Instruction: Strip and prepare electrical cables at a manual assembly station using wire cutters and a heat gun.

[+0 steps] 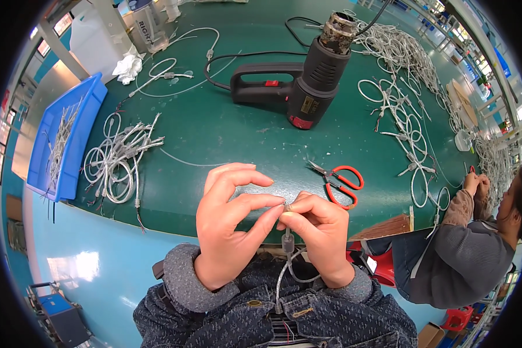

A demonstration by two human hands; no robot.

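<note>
A grey cable (288,242) with a cylindrical lump near its end hangs down between my hands, over the table's near edge. My right hand (320,229) pinches it just above the lump, thumb against forefinger. At the cable's tip, my left hand (232,217) closes thumb and forefinger together; its other fingers are spread. Whatever fine strands lie between the fingertips are too small to make out. Red-handled scissors (343,184) lie with blades parted on the green table (214,139), just beyond my right hand.
A black heat gun (313,84) stands nozzle up at mid table. Bundled cables (122,156) lie left, beside a blue tray (87,133). More cables (409,133) spread along the right, with a large heap (394,49) behind. A co-worker (475,249) sits at the right.
</note>
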